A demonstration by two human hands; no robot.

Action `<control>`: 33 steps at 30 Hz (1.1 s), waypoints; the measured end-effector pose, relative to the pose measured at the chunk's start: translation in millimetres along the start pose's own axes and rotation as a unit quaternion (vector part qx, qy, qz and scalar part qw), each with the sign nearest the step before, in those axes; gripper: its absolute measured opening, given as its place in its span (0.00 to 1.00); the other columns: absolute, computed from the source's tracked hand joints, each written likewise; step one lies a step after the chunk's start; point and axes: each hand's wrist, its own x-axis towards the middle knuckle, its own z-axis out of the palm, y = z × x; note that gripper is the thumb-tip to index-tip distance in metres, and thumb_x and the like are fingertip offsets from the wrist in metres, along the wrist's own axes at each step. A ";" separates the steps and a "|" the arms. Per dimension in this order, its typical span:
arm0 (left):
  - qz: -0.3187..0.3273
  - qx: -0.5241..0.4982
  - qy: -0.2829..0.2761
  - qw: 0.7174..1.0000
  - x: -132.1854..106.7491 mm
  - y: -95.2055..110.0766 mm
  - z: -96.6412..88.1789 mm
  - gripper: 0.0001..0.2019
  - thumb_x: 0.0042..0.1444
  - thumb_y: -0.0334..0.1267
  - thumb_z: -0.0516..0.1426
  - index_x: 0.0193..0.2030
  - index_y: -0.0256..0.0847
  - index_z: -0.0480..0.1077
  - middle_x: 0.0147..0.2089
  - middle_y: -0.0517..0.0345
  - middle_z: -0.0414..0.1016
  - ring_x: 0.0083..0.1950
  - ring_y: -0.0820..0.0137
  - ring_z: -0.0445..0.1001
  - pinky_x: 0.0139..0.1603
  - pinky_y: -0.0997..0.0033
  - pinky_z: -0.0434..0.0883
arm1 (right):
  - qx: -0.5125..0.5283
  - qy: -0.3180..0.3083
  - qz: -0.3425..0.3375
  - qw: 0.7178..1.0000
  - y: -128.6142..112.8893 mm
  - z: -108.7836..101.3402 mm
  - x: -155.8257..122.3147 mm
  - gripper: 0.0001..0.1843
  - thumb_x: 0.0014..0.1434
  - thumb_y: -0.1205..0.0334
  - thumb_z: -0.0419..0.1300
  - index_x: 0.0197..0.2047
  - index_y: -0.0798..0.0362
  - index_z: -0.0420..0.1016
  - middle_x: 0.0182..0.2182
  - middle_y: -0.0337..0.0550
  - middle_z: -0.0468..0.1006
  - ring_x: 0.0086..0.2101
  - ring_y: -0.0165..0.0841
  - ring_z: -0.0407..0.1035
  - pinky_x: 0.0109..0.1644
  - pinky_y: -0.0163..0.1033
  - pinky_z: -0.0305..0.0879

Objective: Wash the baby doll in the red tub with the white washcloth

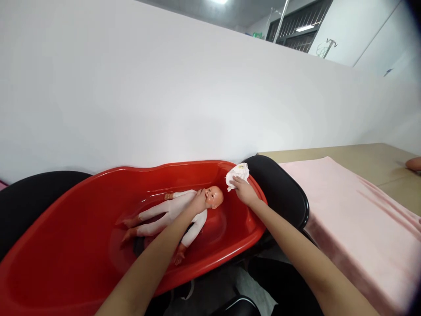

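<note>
A baby doll in a white suit lies on its back inside a red plastic baby tub, head toward the right end. My left hand is closed around the doll's neck and chin. My right hand rests on the tub's right rim, fingers gripping a small crumpled white cloth that lies on that rim.
The tub rests on two black chairs. A table on the right carries a pink towel. A white partition wall stands right behind the tub. Something skin-coloured shows at the far right edge.
</note>
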 end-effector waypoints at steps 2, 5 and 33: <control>-0.034 -0.055 0.031 0.997 8.2 6.0 11.7 0.39 0.67 0.47 0.64 0.81 0.41 0.59 0.77 0.39 0.68 0.78 0.48 0.67 0.73 0.60 0.68 | 0.023 0.002 -0.013 1.000 -0.7 7.4 13.3 0.20 0.57 0.75 0.66 0.48 0.47 0.89 0.64 0.48 0.83 0.73 0.48 0.65 0.85 0.62 0.43; -0.049 -0.118 0.055 0.990 12.4 0.6 22.3 0.36 0.67 0.42 0.64 0.78 0.37 0.59 0.76 0.37 0.68 0.76 0.51 0.69 0.75 0.61 0.67 | 0.040 0.001 -0.029 0.999 0.3 15.1 36.6 0.18 0.60 0.71 0.67 0.50 0.46 0.89 0.60 0.46 0.86 0.68 0.50 0.71 0.84 0.63 0.46; 0.042 -0.216 0.088 0.972 10.4 -15.5 31.4 0.20 0.54 0.30 0.68 0.48 0.46 0.65 0.54 0.48 0.76 0.56 0.53 0.75 0.59 0.56 0.72 | -0.324 -0.333 0.131 0.876 -5.3 66.1 72.7 0.31 0.78 0.38 0.54 0.50 0.55 0.87 0.45 0.55 0.89 0.40 0.42 0.82 0.46 0.40 0.73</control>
